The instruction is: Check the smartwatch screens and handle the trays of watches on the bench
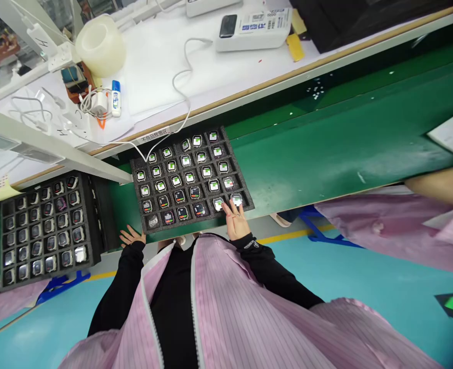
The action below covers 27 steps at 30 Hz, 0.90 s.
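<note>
A black foam tray lies on the green conveyor belt in front of me, its pockets filled with several small smartwatch bodies with lit screens. My right hand rests at the tray's near right corner, fingers stretched out and touching the watches in the last row. My left hand lies open at the tray's near left edge, fingers spread, holding nothing.
A second black foam tray of watches sits to the left. Behind the belt is a white bench with a tape roll, cables, a charger and a white device. Another person's pink-sleeved arm reaches in at right.
</note>
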Tool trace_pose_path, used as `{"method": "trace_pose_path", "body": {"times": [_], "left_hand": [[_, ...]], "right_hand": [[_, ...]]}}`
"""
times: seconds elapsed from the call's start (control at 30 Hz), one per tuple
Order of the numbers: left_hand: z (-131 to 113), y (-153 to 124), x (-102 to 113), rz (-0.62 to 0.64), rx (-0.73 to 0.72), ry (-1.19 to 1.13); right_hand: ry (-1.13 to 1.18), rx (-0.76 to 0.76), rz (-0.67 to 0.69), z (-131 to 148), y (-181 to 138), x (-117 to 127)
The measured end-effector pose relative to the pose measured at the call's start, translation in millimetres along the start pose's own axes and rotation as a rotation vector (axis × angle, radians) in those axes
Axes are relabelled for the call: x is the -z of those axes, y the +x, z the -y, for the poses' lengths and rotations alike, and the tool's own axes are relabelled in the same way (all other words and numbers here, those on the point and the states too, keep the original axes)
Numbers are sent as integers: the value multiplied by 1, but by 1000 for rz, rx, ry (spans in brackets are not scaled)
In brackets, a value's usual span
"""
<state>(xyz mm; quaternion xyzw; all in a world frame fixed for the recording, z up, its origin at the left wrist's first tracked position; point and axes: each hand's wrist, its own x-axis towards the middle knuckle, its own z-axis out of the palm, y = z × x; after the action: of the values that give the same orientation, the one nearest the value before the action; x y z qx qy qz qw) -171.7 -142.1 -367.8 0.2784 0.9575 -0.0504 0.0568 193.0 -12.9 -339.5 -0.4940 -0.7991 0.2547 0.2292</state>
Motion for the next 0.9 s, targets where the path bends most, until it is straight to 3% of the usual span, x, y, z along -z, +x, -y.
{"method": "trace_pose_path", "body": {"times": [0.33,0.6,0.9], "left_hand": [[5,3,-8,-40,-19,11],[2,4,-5,-42,-6,-2],[1,3,-4,-43,-3,-7]], "right_hand": [[-26,5,67,5,8,-4],[-77,-149,-99,-19,-3,14],[-75,-146,-146,-22,0,18]]}}
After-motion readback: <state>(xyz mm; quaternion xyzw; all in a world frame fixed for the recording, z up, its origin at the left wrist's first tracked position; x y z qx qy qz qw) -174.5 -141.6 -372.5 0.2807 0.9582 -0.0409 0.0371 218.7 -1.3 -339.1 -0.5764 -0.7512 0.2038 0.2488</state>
